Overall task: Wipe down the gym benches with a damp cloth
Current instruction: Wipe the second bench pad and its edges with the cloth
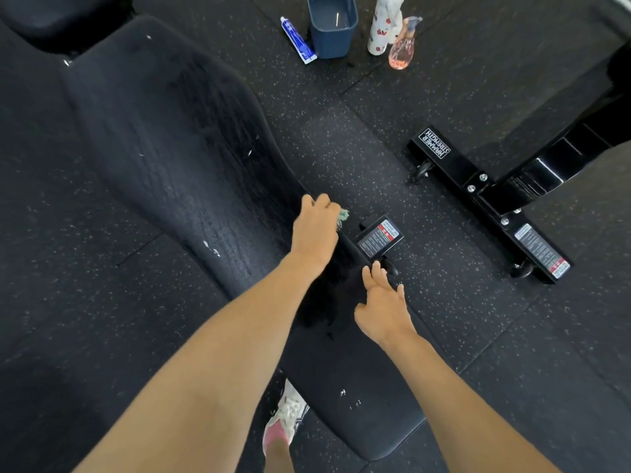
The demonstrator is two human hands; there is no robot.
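A long black padded bench (177,158) runs from the upper left to the lower middle, its surface streaked with damp marks. My left hand (316,227) curls round a small greenish cloth (342,216) at the bench's right edge; only a corner of the cloth shows past the fingers. My right hand (382,305) lies just below it, fingers straight and spread, resting on the same right edge of the pad and holding nothing.
On the floor at the top stand a blue bucket (333,25), a blue-white tube (298,40), a white patterned bottle (384,25) and a pink spray bottle (403,46). A black machine base (478,199) lies right. The bench's labelled foot (379,238) sits beside my hands. My shoe (286,418) is below.
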